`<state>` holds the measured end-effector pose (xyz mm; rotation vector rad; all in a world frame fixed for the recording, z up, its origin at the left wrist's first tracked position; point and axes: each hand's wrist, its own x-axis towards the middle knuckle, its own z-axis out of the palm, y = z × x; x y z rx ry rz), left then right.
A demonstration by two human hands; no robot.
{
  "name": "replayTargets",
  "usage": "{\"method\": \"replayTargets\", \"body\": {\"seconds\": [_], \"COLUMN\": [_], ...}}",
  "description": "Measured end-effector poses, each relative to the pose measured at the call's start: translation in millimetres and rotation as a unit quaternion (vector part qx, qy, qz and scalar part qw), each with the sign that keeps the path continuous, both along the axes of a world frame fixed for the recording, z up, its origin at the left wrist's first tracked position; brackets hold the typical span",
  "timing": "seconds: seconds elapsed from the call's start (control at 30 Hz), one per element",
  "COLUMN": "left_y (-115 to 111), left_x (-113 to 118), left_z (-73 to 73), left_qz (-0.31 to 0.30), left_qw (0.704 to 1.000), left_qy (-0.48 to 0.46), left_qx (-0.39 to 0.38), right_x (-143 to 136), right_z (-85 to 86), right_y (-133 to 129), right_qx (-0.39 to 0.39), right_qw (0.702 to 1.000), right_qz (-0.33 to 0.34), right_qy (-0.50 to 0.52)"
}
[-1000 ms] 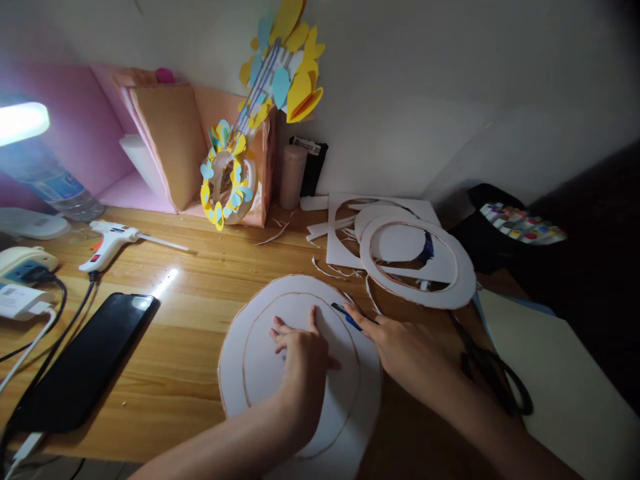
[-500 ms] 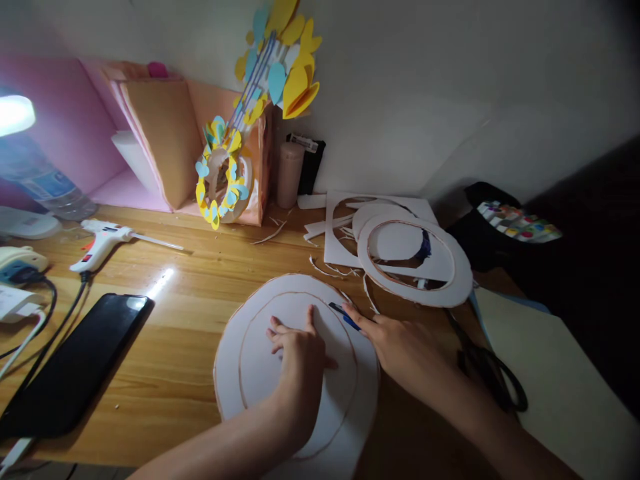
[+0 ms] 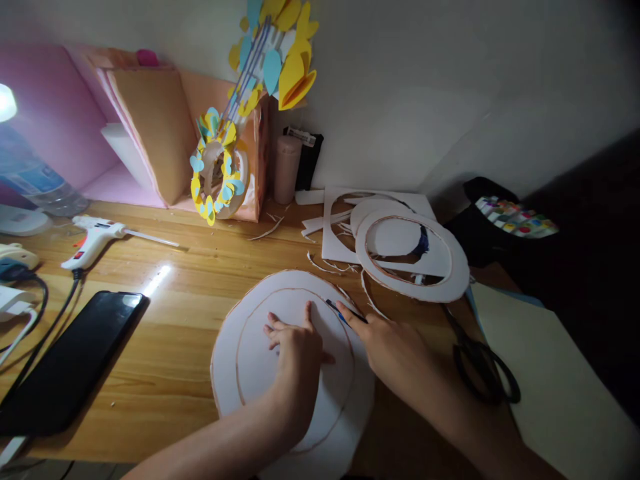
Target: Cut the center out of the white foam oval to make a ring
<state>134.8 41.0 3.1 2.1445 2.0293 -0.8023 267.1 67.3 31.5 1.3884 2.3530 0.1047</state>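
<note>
Two bare hands work over a white disc [image 3: 227,353] lying flat on a wooden desk [image 3: 175,360], where we see the left hand [image 3: 299,347] spread across the middle, fingers apart and gripping nothing. The right hand [image 3: 393,343] is closed around a slim cutter [image 3: 342,318], its tip at the upper right of the brown inner line [image 3: 237,353]. Compared with a second ago, we find little altered: the whole view has drifted slightly, the right forearm has shifted inward, and more of the black scissors [image 3: 487,373] now shows beside it. The cutter's tip remains near the same stretch of line, and the left hand has kept its place. We take this as slow, careful work at one spot, the disc apparently steadied, though we cannot tell whether the blade has bitten in. Behind the disc, apart from it, a white ring [image 3: 459,270] rests on cut-out board [image 3: 333,241], with thin trimmings [image 3: 371,293] nearby.
</note>
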Motion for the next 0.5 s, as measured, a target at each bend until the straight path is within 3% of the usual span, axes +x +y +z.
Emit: {"method": "replayTargets", "body": {"seconds": [0.5], "left_y": [3], "left_x": [-1], "left_z": [10.1], "left_qz": [-0.002], "left_qw": [1.0], "left_qy": [-0.007], "left_qx": [-0.014], "right_x": [2], "right_z": [14.6], "right_y": [-8], "right_qx": [0.021], "right_qw": [1.0], "right_qz": [0.02], "right_qy": [0.005]}}
